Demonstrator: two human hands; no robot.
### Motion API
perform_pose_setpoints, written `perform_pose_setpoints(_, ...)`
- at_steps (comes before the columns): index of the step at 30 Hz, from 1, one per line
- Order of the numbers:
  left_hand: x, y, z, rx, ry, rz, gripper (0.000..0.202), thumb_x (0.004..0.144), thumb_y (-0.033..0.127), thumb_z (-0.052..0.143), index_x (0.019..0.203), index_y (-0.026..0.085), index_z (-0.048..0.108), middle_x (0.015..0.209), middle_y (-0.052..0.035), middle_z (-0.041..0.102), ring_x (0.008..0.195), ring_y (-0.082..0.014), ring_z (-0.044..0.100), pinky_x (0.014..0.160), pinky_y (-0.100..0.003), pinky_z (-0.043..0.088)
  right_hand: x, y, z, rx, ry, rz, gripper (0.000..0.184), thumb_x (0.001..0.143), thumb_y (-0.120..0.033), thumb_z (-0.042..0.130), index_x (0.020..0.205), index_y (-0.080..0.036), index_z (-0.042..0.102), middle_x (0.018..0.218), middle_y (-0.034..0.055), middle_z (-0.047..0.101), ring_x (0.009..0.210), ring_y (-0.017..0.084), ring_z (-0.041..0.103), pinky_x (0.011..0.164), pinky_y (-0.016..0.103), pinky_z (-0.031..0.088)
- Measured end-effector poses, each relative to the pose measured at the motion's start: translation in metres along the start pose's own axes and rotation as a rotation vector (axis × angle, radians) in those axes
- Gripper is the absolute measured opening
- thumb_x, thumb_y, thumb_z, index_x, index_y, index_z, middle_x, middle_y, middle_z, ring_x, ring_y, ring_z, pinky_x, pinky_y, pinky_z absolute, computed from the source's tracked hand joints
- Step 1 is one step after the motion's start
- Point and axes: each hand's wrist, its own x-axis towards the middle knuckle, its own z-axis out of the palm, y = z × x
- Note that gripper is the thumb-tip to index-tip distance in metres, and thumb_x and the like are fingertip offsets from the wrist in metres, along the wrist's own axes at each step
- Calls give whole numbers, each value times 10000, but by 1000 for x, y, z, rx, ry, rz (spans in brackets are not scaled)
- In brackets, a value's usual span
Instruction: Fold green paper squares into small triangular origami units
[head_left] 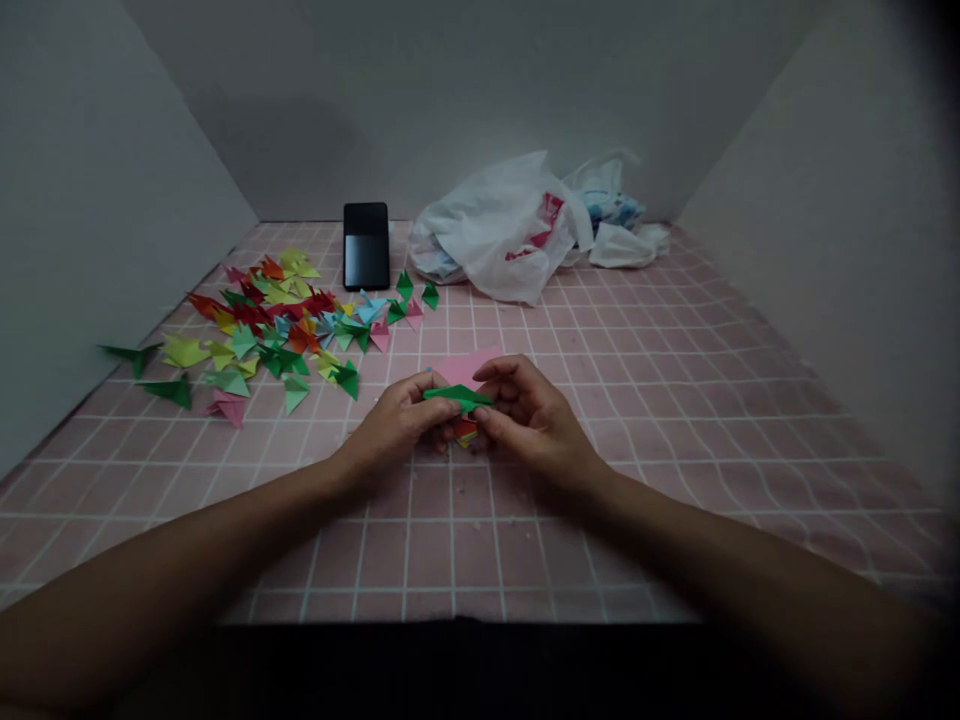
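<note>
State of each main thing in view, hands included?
Green folded paper piece: held.
Bare left hand: pinching its left end.
Bare right hand: thumb at its right end, grip unclear.
Pink paper sheet: flat where visible.
Multicoloured folded paper pieces: scattered, loosely heaped.
Black rectangular phone: upright, screen dark.
White, red-printed plastic bag: crumpled.
White-blue plastic bag: crumpled.
Pink checked tablecloth: spread, rippled.

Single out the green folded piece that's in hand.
It's the green piece pinched by the left hand, the right hand at its other end, pink paper behind it; the other green pieces lie on the checked cloth.
</note>
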Motion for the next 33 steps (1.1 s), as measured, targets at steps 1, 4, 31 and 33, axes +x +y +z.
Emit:
perform_pose_setpoints(1,0,0,0,-22,1,-21,218,711,297,756,766,163,593,626,26,604,545,-86,528,531,-218,410,0,0,0,22,21,8,269,864,-209,690,1066,-249,517,820,-37,626,631,106,614,573,252,499)
perform_pose_setpoints(4,1,0,1,-93,-1,-64,251,711,309,775,757,158,579,623,29,588,540,-76,513,517,-209,392,1,-1,0,67,45,29,285,839,-212,716,1045,-248,523,836,-33,632,651,113,621,576,255,509)
perform_pose_setpoints(31,-1,-1,1,-23,-147,-101,251,775,328,770,749,158,587,677,30,603,536,-65,503,512,-210,359,2,-4,0,82,119,58,228,776,-177,703,922,-250,544,757,-50,611,621,123,616,593,279,532)
perform_pose_setpoints(33,0,-1,2,-2,-146,-74,246,789,340,770,790,155,608,723,18,637,563,-68,526,546,-213,382,3,-5,1,87,115,66,230,777,-168,696,920,-250,535,743,-52,613,602,121,610,576,277,526)
